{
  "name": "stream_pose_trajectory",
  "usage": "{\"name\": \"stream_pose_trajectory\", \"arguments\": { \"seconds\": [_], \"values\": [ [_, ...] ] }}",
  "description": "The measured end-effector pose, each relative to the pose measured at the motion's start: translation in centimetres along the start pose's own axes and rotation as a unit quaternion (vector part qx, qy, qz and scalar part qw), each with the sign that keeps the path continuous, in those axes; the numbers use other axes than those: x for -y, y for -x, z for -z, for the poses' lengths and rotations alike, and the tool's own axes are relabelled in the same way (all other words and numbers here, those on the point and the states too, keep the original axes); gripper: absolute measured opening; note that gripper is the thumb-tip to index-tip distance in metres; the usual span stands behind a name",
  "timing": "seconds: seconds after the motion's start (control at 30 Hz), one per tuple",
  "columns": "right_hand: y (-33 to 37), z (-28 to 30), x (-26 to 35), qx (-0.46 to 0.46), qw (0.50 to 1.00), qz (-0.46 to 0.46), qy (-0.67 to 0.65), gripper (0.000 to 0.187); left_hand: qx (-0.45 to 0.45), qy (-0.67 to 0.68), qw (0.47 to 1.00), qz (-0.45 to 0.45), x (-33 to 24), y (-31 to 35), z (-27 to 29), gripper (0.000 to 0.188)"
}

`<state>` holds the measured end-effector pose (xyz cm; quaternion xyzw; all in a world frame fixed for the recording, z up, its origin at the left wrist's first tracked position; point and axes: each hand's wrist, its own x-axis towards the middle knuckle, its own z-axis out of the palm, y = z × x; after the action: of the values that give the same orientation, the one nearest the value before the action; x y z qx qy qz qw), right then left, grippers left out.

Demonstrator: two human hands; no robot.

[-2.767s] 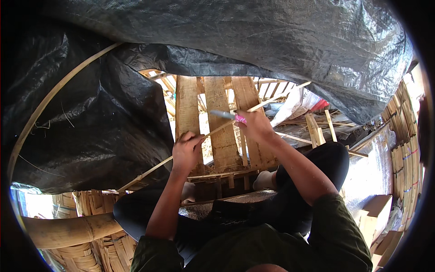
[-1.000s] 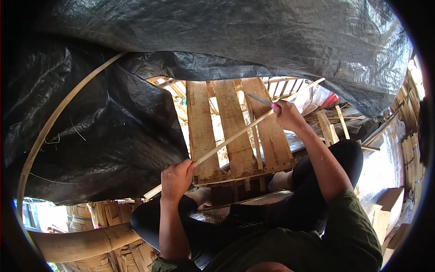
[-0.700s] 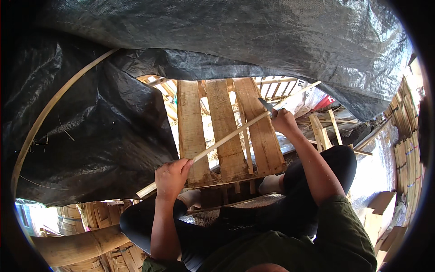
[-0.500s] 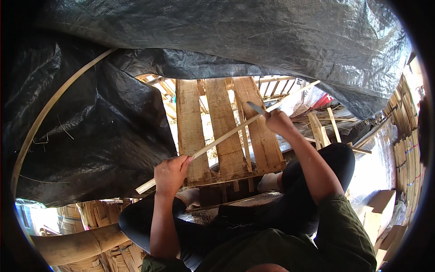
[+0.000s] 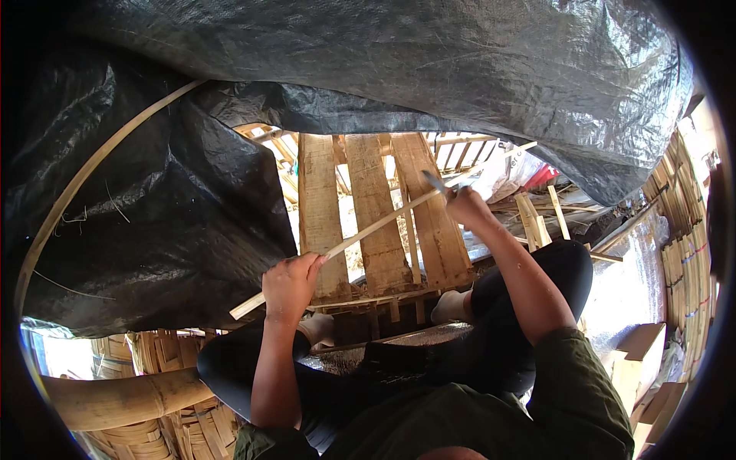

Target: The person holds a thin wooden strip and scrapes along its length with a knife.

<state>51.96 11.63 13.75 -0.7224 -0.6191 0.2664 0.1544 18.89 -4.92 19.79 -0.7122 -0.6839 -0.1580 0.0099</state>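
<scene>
Left hand [image 5: 290,282] is closed around the lower end of a long bamboo strip [image 5: 368,231], fingers wrapped over it, just in front of the left knee. Right hand [image 5: 468,205] is fisted on the handle of a knife [image 5: 434,182]; the blade sticks up and to the left from the fist and meets the strip near its upper part.

Change over the last seconds: the right hand sat at the far upper end of the strip half a second ago and higher still before that; now it is lower and closer to the body. The left hand has barely shifted. Judgement: the knife is being drawn along the strip toward the person, a shaving or splitting pass part way through.

Strip orientation: long axis runs diagonally, lower-left butt end past the left hand, upper-right tip reaching toward the far clutter. It lies across the wooden pallet [image 5: 322,199] that stands before the knees.

Around: black plastic sheet [image 5: 153,215] overhead and left, a curved bamboo hoop [image 5: 84,172] against it, thick bamboo pole [image 5: 115,399] lower left, stacked bamboo slats [image 5: 686,253] right.
</scene>
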Motion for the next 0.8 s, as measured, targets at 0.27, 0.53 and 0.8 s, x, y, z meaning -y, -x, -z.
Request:
{"name": "stream_pose_trajectory", "arguments": {
  "seconds": [0.27, 0.53, 0.8],
  "values": [
    [4.3, -1.0, -0.2, 0.046, 0.996, 0.049, 0.052, 0.051, -0.008, -0.011, 1.000, 0.001, -1.0, 3.3, 1.8, 0.029],
    [7.2, -3.3, -0.4, 0.029, 0.999, 0.002, -0.014, 0.050, -0.025, -0.011, 1.000, -0.011, -0.5, 6.1, 1.7, 0.032],
    [3.7, -3.8, -2.1, 0.066, 0.973, 0.147, 0.163, 0.041, -0.008, -0.006, 1.000, 0.009, 1.5, 5.8, -1.1, 0.033]
  ]
}}
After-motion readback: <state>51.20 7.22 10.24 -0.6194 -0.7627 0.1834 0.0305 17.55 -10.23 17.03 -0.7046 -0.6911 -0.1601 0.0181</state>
